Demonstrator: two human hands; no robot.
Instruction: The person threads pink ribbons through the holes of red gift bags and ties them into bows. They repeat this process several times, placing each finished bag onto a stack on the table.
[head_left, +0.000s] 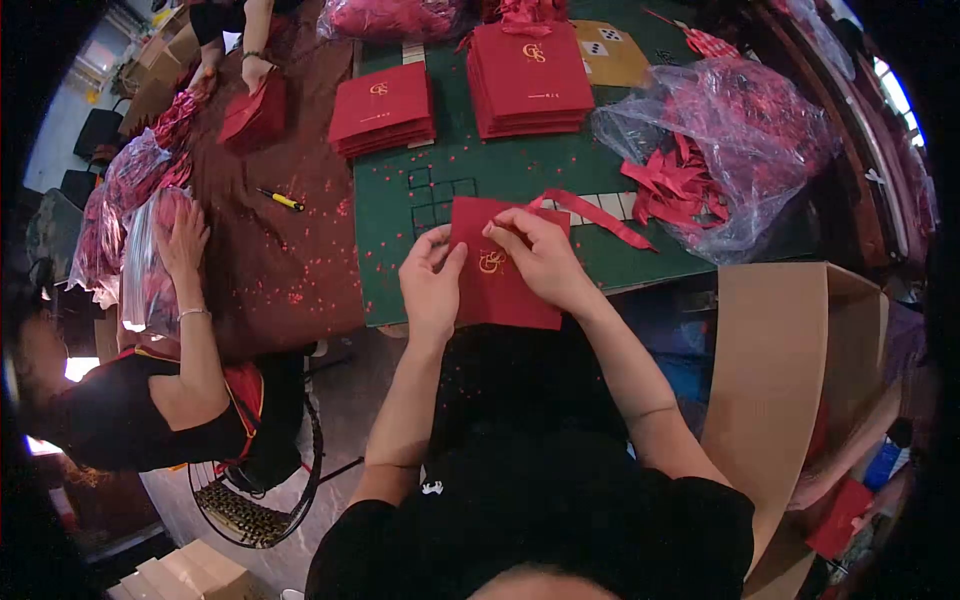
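Observation:
A flat red paper bag (510,300) with a gold logo is held up at the near edge of the green table. My left hand (432,290) grips its left edge, thumb towards the front. Over the bag's upper front, my right hand (543,257) is closed in a pinch; what sits between the fingertips is too small to make out. A red ribbon (610,222) runs from behind the bag's top across the table to the right.
Two stacks of red bags (382,105) (530,80) stand farther back. Clear plastic (740,160) with red ribbons lies right, above an open cardboard box (770,350). Co-workers' hands (255,72) (182,238) are at the left. A yellow cutter (282,200) lies among red scraps.

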